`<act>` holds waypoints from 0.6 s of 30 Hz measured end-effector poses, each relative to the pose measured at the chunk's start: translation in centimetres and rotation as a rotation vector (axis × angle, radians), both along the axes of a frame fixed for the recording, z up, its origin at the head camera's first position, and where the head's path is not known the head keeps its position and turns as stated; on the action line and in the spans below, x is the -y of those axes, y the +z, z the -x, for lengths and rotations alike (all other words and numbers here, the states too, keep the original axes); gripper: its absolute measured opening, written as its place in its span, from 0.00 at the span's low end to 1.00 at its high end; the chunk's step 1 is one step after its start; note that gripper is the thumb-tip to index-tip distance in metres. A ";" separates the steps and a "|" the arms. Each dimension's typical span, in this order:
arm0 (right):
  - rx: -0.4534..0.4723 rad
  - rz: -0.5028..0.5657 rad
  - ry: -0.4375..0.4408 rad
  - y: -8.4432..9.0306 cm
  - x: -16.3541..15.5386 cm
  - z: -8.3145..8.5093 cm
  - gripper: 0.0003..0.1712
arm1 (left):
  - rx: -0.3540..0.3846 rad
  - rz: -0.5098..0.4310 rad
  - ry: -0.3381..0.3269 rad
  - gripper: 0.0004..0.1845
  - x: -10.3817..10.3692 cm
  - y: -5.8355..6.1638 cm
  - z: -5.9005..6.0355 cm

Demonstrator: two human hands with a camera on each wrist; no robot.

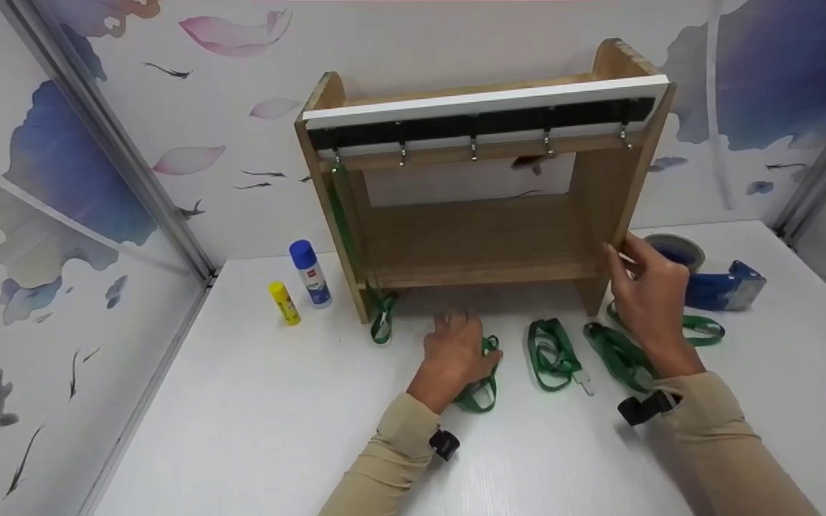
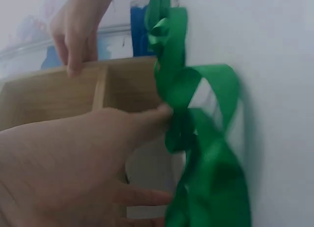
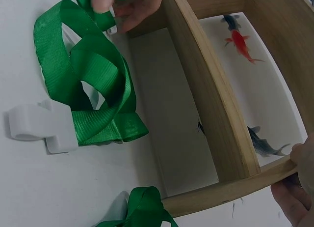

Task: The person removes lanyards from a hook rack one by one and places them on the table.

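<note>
- The left hand (image 1: 456, 351) is pinching a green strap (image 1: 483, 380) with curled fingers, in the middle of the desk (image 1: 255, 430), just in front of the rack (image 1: 485, 193).
- The right hand (image 1: 646, 290) is gripping the rack's right side panel, fingers wrapping its edge.
- Another strap (image 1: 553, 355) is lying between the hands.

Beige long sleeves (image 1: 714, 416), blk wrist straps (image 1: 644, 408), bare fingers.

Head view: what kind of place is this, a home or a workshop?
Probably a staged recording booth, not a home: a white table walled by fish-print panels in metal frames, with a wooden hook rack and green straps laid out.
</note>
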State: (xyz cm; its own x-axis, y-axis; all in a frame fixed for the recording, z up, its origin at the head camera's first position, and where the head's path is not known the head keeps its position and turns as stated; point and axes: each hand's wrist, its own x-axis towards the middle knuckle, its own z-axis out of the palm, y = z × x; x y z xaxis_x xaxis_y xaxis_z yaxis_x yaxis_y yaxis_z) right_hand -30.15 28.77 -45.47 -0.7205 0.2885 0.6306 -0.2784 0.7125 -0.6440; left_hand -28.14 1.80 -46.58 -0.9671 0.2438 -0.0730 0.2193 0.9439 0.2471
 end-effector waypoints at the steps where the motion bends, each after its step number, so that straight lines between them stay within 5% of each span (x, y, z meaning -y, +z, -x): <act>1: -0.003 -0.002 -0.002 0.0 0.0 0.1 0.22 | -0.027 -0.011 -0.003 0.36 -0.1 -0.3 0.1; 5: -0.010 -0.009 -0.003 0.0 0.0 0.2 0.22 | -0.062 -0.102 0.005 0.21 -0.2 -1.0 0.6; 11: -0.010 -0.008 -0.007 0.0 0.0 0.2 0.22 | 0.027 -0.234 0.002 0.21 0.0 -1.1 0.9; 18: -0.006 0.004 0.006 0.0 0.0 0.1 0.22 | -0.018 -0.213 -0.014 0.21 0.0 -1.2 1.3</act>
State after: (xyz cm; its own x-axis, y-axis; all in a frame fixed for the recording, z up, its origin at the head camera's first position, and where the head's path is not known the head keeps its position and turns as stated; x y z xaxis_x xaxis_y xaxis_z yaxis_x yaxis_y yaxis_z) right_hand -30.25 28.76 -45.43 -0.7183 0.2865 0.6340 -0.2869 0.7082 -0.6451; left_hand -29.41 1.76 -47.80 -0.9641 0.2655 -0.0008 0.2385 0.8673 0.4370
